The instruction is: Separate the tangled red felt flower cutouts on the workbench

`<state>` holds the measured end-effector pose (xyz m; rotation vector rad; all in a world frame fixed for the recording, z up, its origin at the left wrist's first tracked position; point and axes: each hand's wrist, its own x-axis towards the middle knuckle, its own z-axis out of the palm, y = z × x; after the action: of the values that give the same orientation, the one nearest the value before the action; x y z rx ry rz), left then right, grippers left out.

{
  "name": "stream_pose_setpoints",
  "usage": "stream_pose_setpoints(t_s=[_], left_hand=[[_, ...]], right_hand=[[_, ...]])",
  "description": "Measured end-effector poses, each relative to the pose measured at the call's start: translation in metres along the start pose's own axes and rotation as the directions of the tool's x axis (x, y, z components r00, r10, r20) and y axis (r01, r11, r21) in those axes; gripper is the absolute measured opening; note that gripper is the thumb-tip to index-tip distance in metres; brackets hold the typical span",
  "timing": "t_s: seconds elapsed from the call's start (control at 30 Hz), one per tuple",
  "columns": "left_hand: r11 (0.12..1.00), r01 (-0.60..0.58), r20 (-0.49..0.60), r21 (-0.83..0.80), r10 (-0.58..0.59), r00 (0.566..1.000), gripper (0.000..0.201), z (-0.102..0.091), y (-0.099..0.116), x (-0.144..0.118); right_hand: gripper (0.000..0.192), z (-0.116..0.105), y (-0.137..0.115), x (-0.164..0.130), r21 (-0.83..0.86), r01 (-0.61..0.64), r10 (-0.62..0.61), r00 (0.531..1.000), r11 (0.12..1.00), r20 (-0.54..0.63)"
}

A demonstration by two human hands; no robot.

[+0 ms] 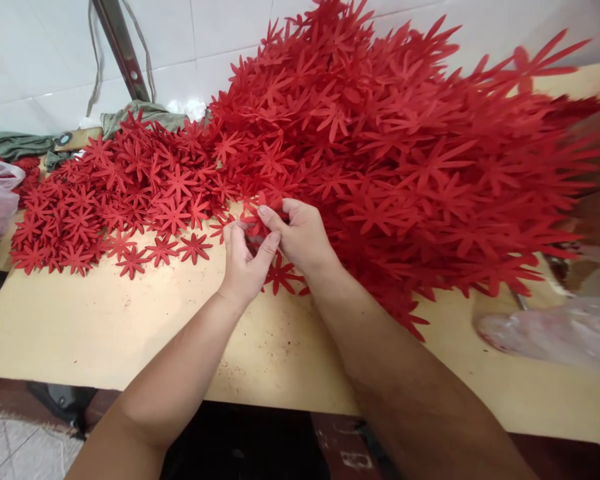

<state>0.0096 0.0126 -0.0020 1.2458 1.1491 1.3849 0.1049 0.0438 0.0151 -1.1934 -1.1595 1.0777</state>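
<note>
Wooden tabletop (pixel 130 327) bears unlabelled red cutouts; left hand (pixel 245 263) and right hand (pixel 300 233) fingers pinch one red flower cutout (pixel 254 227).

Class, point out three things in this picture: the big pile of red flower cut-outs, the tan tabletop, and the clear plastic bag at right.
big pile of red flower cut-outs (pixel 405 153), head view, pile's middle.
tan tabletop (pixel 105 320), head view, bare surface.
clear plastic bag (pixel 555 333), head view, its middle.
</note>
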Motion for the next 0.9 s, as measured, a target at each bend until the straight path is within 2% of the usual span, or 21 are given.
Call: stream_pose_setpoints(t_s=[0.13,0.3,0.4,0.47,0.53,0.63,0.73,0.9], left_hand=[[0.994,0.025,-0.006,-0.103,-0.025,1.0,0.032,0.002,0.0,-0.003],[0.91,0.144,-0.057,-0.388,-0.18,0.982,0.031,0.0,0.005,0.006],[0.871,0.194,-0.021,-0.452,-0.228,0.973,0.022,-0.005,0.007,0.013],[0.842,0.2,-0.036,-0.5,-0.251,0.967,0.015,-0.008,0.008,0.018],[0.799,0.216,-0.063,-0.562,-0.302,0.951,0.013,-0.012,0.008,0.021],[0.731,0.254,-0.092,-0.633,-0.397,0.913,0.018,-0.016,0.008,0.025],[0.721,0.279,-0.082,-0.634,-0.421,0.903,0.022,-0.019,0.009,0.026],[0.72,0.339,-0.005,-0.606,-0.429,0.903,0.017,-0.02,0.011,0.027]], right_hand=[[0.042,0.0,0.0,0.0,0.019,-0.021,0.021,0.999,1.0,0.029],[0.043,0.002,-0.005,-0.003,0.009,0.054,-0.055,0.981,0.998,0.186],[0.041,-0.002,-0.008,-0.006,0.063,0.021,-0.036,0.964,0.998,0.265],[0.039,-0.005,-0.009,-0.006,0.111,-0.013,-0.018,0.961,0.994,0.275],[0.04,-0.007,-0.008,-0.005,0.146,-0.036,0.0,0.97,0.989,0.244],[0.038,-0.01,-0.003,0.0,0.161,-0.059,0.04,0.992,0.985,0.119],[0.034,-0.011,0.003,0.005,0.145,-0.053,0.051,0.999,0.988,0.013],[0.045,-0.01,-0.001,0.004,0.04,-0.024,0.024,1.0,0.999,0.014]])
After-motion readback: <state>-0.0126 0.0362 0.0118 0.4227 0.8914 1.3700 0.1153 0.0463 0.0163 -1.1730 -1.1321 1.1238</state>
